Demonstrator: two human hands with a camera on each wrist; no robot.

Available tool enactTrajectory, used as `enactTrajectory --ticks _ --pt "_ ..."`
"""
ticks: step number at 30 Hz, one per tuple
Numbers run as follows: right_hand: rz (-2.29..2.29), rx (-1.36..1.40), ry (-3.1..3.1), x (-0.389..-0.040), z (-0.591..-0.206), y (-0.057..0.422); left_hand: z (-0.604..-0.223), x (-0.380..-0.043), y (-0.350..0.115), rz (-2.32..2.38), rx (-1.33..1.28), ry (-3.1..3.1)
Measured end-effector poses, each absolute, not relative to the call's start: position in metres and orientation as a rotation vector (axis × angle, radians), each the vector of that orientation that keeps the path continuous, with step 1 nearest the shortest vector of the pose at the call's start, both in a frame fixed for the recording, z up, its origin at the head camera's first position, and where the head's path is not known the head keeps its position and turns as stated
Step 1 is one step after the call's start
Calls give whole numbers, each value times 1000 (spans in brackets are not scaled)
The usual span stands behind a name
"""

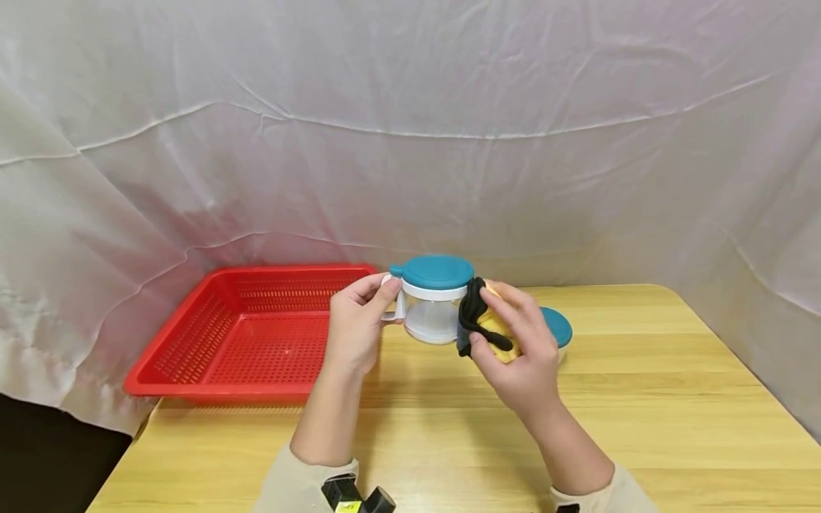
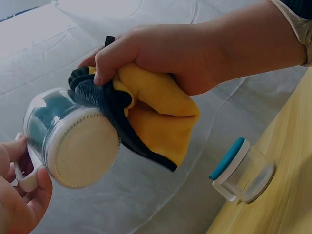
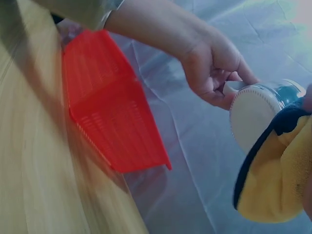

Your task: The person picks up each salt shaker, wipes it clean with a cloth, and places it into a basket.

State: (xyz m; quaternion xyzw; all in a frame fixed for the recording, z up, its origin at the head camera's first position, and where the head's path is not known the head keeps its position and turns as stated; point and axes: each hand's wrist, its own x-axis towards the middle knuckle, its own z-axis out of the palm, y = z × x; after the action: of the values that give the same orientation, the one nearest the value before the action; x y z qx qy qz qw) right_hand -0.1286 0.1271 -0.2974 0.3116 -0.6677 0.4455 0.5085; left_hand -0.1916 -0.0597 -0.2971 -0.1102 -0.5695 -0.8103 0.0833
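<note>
The fingers (image 2: 43, 190) of the left hand (image 1: 355, 324) are curled round the white plastic handle of a squat, clear cylindrical jar (image 1: 431, 318) with a teal lid (image 1: 439, 272), while those of the right hand (image 1: 526, 349) are partly closed, pinching a folded yellow cloth with black edging (image 2: 161, 131) between the thumb and the rest. The jar is held up off the wooden tabletop (image 1: 641, 406), between the two hands, and the cloth touches its side on the right. Wiping of the outer wall looks to be under way; how much of it is done cannot be told, as no mark separates wiped from unwiped surface. The lid is on. A second clear jar with a teal lid (image 2: 243, 170) stands upright on the tabletop near the right hand, free of both hands; whether it has had the cloth cannot be told either. The held jar stands close to upright, lid up and round white base (image 2: 84, 148) down, with its handle and the lid's small tab pointing left. Being squat, it has no marked long axis; its base-to-lid line runs roughly vertical. A red perforated plastic basket (image 1: 224, 390) sits on the left side.
</note>
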Motion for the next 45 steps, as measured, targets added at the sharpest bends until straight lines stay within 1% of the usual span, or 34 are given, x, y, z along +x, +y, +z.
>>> enactTrajectory --ticks 4,7,10,16,18,23,30,36,42,45 --pt "782 854 -1528 -140 -305 124 -299 -193 -62 -2379 -287 -1706" --pt "768 878 -1533 -144 -312 122 -299 -195 -65 -2365 -275 -1702" --pt "1008 821 -1624 -143 -319 125 -300 -196 -68 -2388 -282 -1687" --pt "1673 437 -1868 -138 -322 136 -301 -198 -72 -2509 -320 -1674" --pt "1872 354 -1873 -139 -321 139 -301 -198 -73 -2546 -350 -1681" --pt "2243 358 -1729 -144 -321 142 -301 -198 -75 -2596 -427 -1716" --pt "2390 370 -1729 -152 -329 146 -301 -197 -75 -2617 -400 -1743" --pt "2345 353 -1876 -162 -344 149 -301 -198 -74 -2640 -345 -1683" --pt "1710 328 -2403 -184 -380 152 -300 -198 -75 -2587 -226 -1572" --pt "1439 407 -2644 -195 -404 152 -299 -198 -76 -2511 -160 -1531"
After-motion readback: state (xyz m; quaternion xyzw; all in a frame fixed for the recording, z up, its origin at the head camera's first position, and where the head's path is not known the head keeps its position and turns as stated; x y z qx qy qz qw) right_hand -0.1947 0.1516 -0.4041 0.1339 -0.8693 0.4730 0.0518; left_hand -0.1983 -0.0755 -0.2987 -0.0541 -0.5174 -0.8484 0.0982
